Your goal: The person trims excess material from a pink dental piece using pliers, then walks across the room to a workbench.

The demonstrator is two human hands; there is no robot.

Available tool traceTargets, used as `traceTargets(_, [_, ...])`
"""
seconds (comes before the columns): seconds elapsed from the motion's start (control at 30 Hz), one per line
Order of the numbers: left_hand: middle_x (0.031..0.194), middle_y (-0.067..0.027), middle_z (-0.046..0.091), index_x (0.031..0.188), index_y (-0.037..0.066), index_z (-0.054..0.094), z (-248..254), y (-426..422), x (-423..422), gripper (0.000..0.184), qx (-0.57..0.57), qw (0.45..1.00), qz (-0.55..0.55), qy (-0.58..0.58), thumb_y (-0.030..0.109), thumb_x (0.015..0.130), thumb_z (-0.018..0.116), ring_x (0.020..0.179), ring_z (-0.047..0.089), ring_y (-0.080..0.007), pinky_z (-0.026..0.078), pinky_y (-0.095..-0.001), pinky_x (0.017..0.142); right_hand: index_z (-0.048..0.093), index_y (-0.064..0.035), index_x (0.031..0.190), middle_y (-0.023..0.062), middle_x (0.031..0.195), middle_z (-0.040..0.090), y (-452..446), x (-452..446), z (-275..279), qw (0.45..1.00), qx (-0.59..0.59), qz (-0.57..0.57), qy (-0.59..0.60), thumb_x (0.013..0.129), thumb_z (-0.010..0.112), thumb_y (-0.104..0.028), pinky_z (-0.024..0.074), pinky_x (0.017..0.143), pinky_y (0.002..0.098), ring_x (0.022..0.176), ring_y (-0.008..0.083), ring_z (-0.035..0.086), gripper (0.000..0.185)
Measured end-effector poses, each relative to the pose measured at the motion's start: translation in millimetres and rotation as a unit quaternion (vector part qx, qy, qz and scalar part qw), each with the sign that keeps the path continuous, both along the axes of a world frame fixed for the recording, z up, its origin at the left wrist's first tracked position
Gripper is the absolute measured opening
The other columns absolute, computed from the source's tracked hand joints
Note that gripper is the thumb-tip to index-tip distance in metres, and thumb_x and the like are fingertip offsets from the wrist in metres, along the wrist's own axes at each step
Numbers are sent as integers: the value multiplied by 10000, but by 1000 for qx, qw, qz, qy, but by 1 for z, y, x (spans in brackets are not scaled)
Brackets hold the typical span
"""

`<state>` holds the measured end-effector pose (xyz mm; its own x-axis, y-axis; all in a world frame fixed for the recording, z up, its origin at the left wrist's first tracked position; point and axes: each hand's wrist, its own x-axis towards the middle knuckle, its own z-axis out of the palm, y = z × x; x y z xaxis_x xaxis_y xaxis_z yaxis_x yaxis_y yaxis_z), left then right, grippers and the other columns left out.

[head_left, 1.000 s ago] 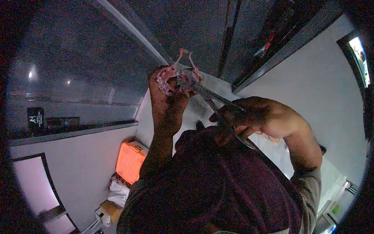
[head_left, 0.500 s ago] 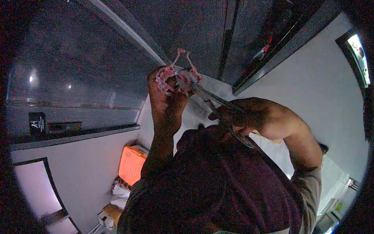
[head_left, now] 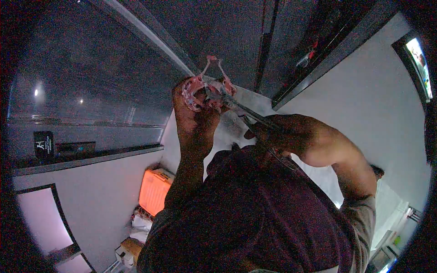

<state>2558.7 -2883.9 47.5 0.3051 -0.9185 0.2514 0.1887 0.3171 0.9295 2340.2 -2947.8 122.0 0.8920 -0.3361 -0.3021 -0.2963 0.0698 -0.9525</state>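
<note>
My left hand (head_left: 196,107) is raised at the centre, its fingers closed round a pink openwork piece (head_left: 193,87) with ring-like loops and a thin V-shaped strand rising from it. Most of the fingertips are behind the piece. In my right hand (head_left: 291,136) is a grey two-handled tool (head_left: 248,111) that looks like pliers or scissors. Its working end lies at the right part of the pink piece, close to my left fingers. The handles run down to the right through my right fingers. Noise and dim light hide the exact shape of the tool's tip.
A dark, glossy panelled surface (head_left: 100,59) with ledges fills the top left. An orange case (head_left: 154,190) stands at lower left, above a cardboard box (head_left: 132,248). A lit screen (head_left: 419,68) is at the right edge. A dark apron (head_left: 255,209) covers my front.
The tool has turned slightly in my right hand, and its tip shows a narrower face at the pink piece. The left hand and the piece have hardly moved.
</note>
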Motion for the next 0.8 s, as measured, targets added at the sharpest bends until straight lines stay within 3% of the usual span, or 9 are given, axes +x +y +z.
traceTargets(0.03, [1198,-135,486,1304,82,300,1,1,1,609,0,1000,0,0,192,862,704,1107,554,-270,537,-437,878,598,-15,1169,195,1102,622,2,1,3,999,-38,2,5,917,531,-216,480,866,422,1034,348,611,330])
traceTargets(0.13, [1195,-146,501,1305,77,290,5,1,3,603,10,1000,-8,-12,200,872,690,1094,569,-278,538,-430,877,601,-13,1149,189,1096,621,5,3,7,999,15,-25,28,898,550,-203,480,856,428,1013,354,610,319])
traceTargets(0.2, [1193,-144,503,1305,77,287,12,2,4,592,100,991,5,86,189,877,680,1089,570,-277,539,-421,881,604,-11,1131,184,1094,621,8,5,10,1000,6,-21,22,878,569,-192,482,849,428,1000,354,612,313])
traceTargets(0.4, [1226,-113,451,1304,78,289,5,5,1,592,9,999,16,35,124,864,682,1154,520,-259,542,-425,878,606,-6,1066,160,1060,626,6,7,12,998,48,-23,18,817,616,-152,491,818,415,943,342,617,289])
traceTargets(0.5, [1235,-100,439,1311,95,289,8,4,8,611,88,993,1,83,114,854,695,1158,510,-251,534,-426,880,604,-10,1050,154,1039,625,12,8,11,998,44,-32,9,809,617,-140,492,803,414,928,336,616,275])
traceTargets(0.7, [1244,-98,443,1321,130,290,7,19,10,652,38,999,24,14,116,834,724,1138,516,-233,515,-390,879,608,-21,1059,151,1047,630,26,14,20,999,18,-44,-2,819,597,-143,494,799,413,938,335,619,269])
traceTargets(0.8, [1239,-99,451,1322,129,292,9,16,8,655,27,997,-5,78,109,831,725,1116,524,-219,515,-380,874,608,-20,1059,155,1037,632,24,15,21,999,21,-41,17,828,587,-146,492,802,411,945,333,616,263])
